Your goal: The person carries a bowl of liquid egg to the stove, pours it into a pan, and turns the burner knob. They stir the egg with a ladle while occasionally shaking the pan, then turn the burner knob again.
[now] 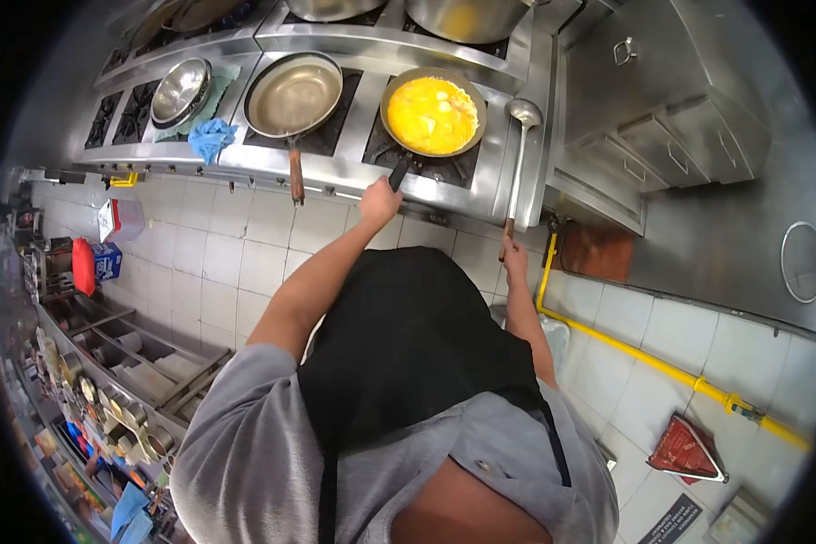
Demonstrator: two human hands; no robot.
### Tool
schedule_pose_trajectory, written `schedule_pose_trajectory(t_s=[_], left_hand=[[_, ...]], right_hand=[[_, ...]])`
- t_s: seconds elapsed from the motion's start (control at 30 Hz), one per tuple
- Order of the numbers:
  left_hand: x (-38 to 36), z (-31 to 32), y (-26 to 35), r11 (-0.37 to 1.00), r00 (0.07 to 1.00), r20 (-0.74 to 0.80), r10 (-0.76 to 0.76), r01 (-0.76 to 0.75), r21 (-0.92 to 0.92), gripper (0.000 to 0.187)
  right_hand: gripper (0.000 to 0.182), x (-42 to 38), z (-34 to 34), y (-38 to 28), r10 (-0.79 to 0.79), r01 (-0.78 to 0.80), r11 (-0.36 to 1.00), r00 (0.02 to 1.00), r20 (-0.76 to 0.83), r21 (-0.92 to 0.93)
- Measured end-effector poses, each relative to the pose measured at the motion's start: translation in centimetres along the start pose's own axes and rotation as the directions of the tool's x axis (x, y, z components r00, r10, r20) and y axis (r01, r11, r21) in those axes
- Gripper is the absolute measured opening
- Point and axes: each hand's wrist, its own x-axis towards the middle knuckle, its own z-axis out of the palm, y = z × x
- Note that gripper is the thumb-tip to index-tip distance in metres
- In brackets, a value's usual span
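My left hand (380,202) is closed around the black handle of a frying pan (477,143) on the stove's right burner. Yellow beaten egg (432,114) spreads over the pan's bottom, with paler patches in it. My right hand (514,257) grips the wooden end of a long ladle (519,150). The ladle's round metal bowl lies on the steel stove top, to the right of the pan. Left of the egg pan, a second frying pan (294,95) with a wooden handle sits on a burner; its handle sticks out past the stove's front edge.
Stacked metal bowls (180,92) and a blue cloth (211,138) are on the stove's left part. Large pots (467,20) stand at the back. Steel drawers (653,150) are at right, and a yellow gas pipe (626,351) runs low along the tiles.
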Motion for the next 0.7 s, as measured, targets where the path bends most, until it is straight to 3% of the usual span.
schedule_pose_trajectory(t_s=[0.07,0.13,0.17,0.23,0.33,0.47,0.53,0.67,0.7], left_hand=[[0.0,-0.2,-0.1,1.000,1.000,0.019,-0.008,0.008,-0.017,0.031],[0.0,-0.2,-0.3,0.999,1.000,0.025,0.015,-0.014,-0.038,0.035],[0.0,0.0,-0.6,0.999,1.000,0.027,0.003,-0.002,-0.045,0.035],[0.2,0.0,-1.2,0.994,0.997,0.051,0.063,-0.058,-0.088,0.038],[0.2,0.0,-1.9,0.975,0.989,0.143,0.046,-0.013,-0.221,0.044],[-0.8,-1.2,-3.5,0.897,0.959,0.280,-0.039,0.157,-0.412,0.051],[-2.0,-0.5,-5.1,0.489,0.900,0.406,-0.157,0.428,-0.760,0.057],[-4.0,2.7,-10.2,0.326,0.871,0.423,-0.248,0.486,-0.811,0.056],[-4.3,3.4,-10.5,0.368,0.861,0.398,-0.316,0.498,-0.785,0.052]], right_hand=[[0.057,-0.4,-0.3,0.8,0.010,-0.011,1.000,1.000,0.013,0.012],[0.065,-1.3,-1.3,1.9,0.136,-0.179,0.917,0.981,0.141,0.357],[0.065,-1.7,-1.6,2.7,0.137,-0.180,0.921,0.980,0.146,0.345],[0.069,-2.8,-1.8,4.4,0.294,-0.310,0.801,0.949,0.114,0.511],[0.072,-3.6,-3.0,8.0,0.415,-0.446,0.724,0.891,0.184,0.526],[0.074,-3.5,-5.1,12.4,0.376,-0.489,0.807,0.858,0.350,0.332],[0.067,-3.8,-5.5,11.6,0.499,-0.565,0.797,0.816,0.293,0.216],[0.061,-1.7,-7.3,12.5,0.554,-0.581,0.814,0.770,0.316,-0.010],[0.057,-1.3,-8.1,12.3,0.470,-0.499,0.866,0.790,0.394,-0.033]])
